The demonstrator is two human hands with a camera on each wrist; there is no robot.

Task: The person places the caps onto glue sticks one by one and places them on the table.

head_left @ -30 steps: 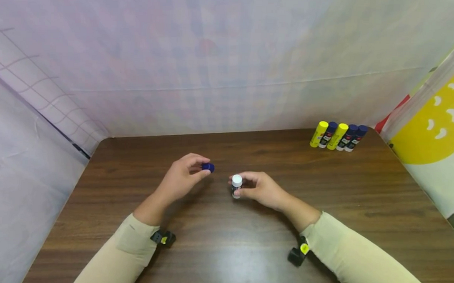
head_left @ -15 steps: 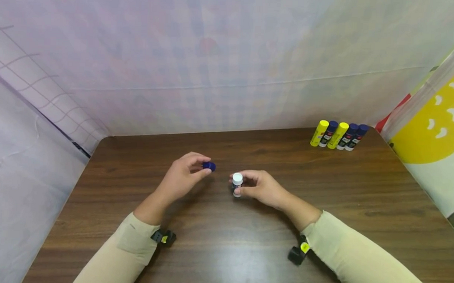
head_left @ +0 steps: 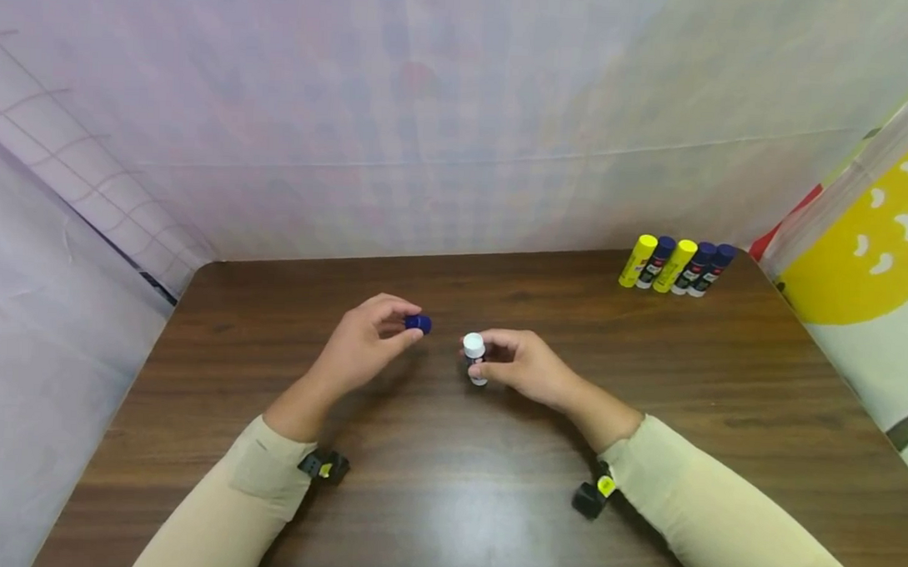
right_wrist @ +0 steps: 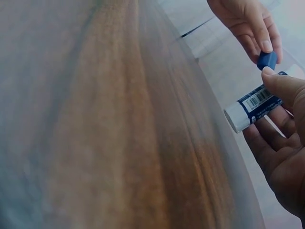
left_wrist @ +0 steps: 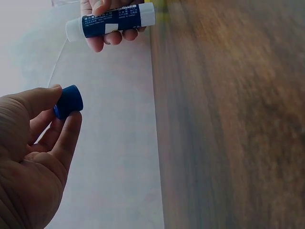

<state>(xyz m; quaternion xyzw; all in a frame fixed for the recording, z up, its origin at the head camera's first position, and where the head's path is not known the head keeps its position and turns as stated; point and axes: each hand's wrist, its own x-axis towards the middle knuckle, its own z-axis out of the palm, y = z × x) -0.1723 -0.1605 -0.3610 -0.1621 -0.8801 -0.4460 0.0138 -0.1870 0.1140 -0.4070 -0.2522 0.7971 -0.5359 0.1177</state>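
My left hand (head_left: 369, 339) pinches a small dark blue cap (head_left: 418, 323) between thumb and fingertips, above the table's middle. In the left wrist view the cap (left_wrist: 70, 101) is apart from any tube. Just to the right, my right hand (head_left: 535, 368) holds an uncapped glue stick (head_left: 475, 359) with its thumb on the near side and fingers behind. Its white top tilts slightly toward the cap in the head view. A dark blue printed label wraps the glue stick (left_wrist: 112, 22), and a barcode shows in the right wrist view.
Several capped glue sticks (head_left: 676, 266), yellow and navy, stand in a row at the back right of the brown wooden table (head_left: 446, 517). A pale cloth (head_left: 429, 149) hangs along the table's back edge. Small black cameras (head_left: 326, 467) are strapped to both wrists.
The head view has tipped a little, so everything sits slightly higher. The glue stick's top leans a bit more to the left. Both hands keep their holds.
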